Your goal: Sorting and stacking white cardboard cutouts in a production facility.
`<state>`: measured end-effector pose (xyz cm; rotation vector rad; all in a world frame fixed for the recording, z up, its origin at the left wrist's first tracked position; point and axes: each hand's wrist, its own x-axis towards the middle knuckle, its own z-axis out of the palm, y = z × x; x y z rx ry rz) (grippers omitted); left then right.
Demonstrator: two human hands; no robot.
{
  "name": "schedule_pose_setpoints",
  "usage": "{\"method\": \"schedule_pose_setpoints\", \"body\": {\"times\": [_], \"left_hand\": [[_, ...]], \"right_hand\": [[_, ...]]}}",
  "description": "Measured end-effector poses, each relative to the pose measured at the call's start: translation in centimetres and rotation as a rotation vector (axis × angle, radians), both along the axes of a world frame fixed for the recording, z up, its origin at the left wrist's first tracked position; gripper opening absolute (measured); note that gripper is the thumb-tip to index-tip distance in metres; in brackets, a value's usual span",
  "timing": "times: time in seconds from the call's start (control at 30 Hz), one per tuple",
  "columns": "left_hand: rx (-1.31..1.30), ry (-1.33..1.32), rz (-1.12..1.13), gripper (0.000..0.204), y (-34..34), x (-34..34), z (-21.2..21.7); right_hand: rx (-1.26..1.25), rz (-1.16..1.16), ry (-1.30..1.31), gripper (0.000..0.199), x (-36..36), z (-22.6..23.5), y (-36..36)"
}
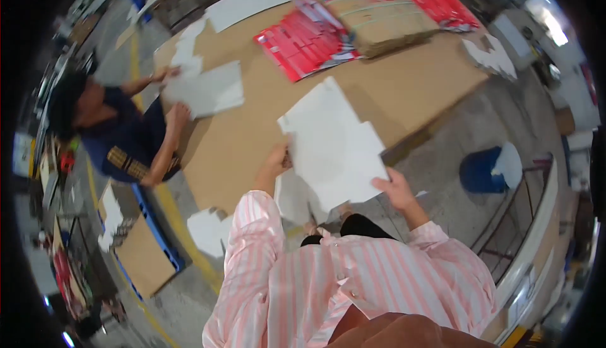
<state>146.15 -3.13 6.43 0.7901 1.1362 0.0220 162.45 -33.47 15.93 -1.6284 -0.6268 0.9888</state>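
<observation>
Between my two hands I hold a white die-cut cardboard blank, tilted over the near edge of the brown-topped table. My left hand grips its left edge, with the fingers partly hidden at the sheet. My right hand is closed on the lower right corner, thumb on top. Below the blank, another white sheet shows, partly covered by it. A further white cardboard piece lies low to the left, beside my left sleeve.
At the left table edge a person handles a white sheet. Red flat packages, a strapped brown cardboard bundle and another red stack lie across the table's far side. A blue bucket stands right; a blue-edged pallet left.
</observation>
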Motion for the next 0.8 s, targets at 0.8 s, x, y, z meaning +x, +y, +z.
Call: {"method": "schedule_pose_setpoints", "body": {"times": [0.8], "left_hand": [[1.098, -0.373, 0.517, 0.039, -14.1, -1.4, 9.7]], "right_hand": [[0.557, 0.074, -0.287, 0.068, 8.4, -0.7, 7.7]]}}
